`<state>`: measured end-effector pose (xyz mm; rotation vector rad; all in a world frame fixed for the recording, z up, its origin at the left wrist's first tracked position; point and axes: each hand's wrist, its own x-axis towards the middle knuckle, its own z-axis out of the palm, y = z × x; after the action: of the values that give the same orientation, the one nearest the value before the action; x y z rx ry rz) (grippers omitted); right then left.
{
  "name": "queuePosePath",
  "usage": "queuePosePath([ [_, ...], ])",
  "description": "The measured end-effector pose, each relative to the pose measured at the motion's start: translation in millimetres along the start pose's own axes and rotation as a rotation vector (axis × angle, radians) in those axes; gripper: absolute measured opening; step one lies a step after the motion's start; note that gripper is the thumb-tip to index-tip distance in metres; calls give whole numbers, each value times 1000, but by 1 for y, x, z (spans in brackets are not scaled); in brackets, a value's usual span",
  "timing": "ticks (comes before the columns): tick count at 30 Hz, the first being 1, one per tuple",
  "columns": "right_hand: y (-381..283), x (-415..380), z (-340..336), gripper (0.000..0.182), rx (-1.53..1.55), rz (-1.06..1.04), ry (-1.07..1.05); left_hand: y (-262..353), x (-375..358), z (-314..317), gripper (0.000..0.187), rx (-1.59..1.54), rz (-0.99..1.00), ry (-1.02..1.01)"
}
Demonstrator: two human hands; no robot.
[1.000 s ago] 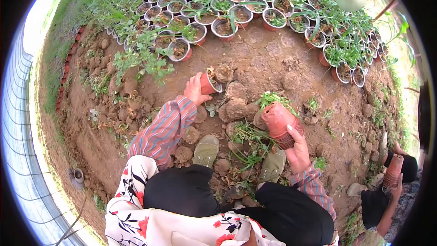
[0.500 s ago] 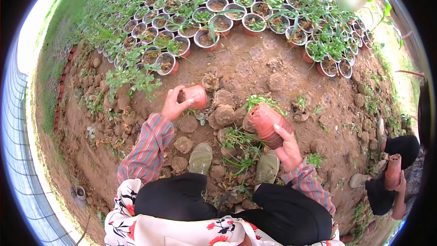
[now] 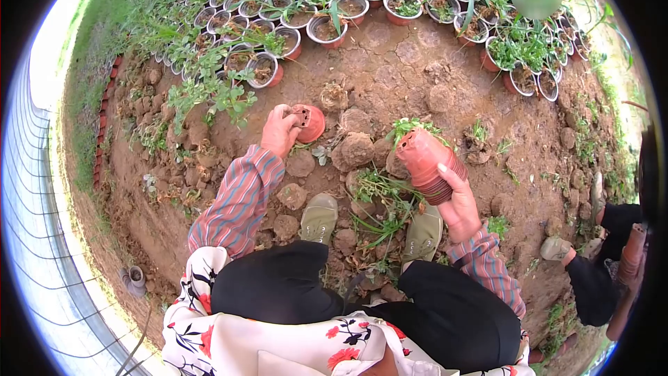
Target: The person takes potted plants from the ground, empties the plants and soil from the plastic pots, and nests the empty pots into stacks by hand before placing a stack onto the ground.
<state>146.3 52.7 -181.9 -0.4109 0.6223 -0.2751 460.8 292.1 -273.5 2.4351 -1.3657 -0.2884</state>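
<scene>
My left hand (image 3: pixel 280 130) grips a single red plastic plant pot (image 3: pixel 311 123), fingers at its holed base, which is tilted toward me. Just above the soil, the pot is near a few round clods (image 3: pixel 353 151). In my right hand (image 3: pixel 458 202) is a stack of nested red plant pots (image 3: pixel 430 164), lying at a slant with the holed base pointing up and left. My thumb presses along the rims; the other fingers are hidden behind the stack. Uprooted green weeds (image 3: pixel 379 202) lie between my shoes.
Rows of potted seedlings (image 3: pixel 403 6) in red pots with pale inner walls fill the far ground. Earth clods (image 3: pixel 292 195) are scattered around my feet. At the right edge another person (image 3: pixel 591 272) holds red pots. A wire-lined sheet (image 3: pixel 42 237) runs along the left.
The pot in my left hand has turned so its holed base shows instead of its opening. My view has shifted slightly, and the stack stays in my right hand.
</scene>
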Motion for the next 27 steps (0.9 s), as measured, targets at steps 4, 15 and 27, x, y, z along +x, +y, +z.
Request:
queuePosePath([
  [4, -2, 0, -3, 56, -5, -6, 22, 6, 8, -20, 21, -190, -20, 177],
  [15, -6, 5, 18, 54, -9, -10, -21, 82, 42, -56, 15, -733, -7, 37],
  [27, 12, 7, 34, 54, 108, -23, -3, 208, 27, -16, 84, -1510, -213, -359],
])
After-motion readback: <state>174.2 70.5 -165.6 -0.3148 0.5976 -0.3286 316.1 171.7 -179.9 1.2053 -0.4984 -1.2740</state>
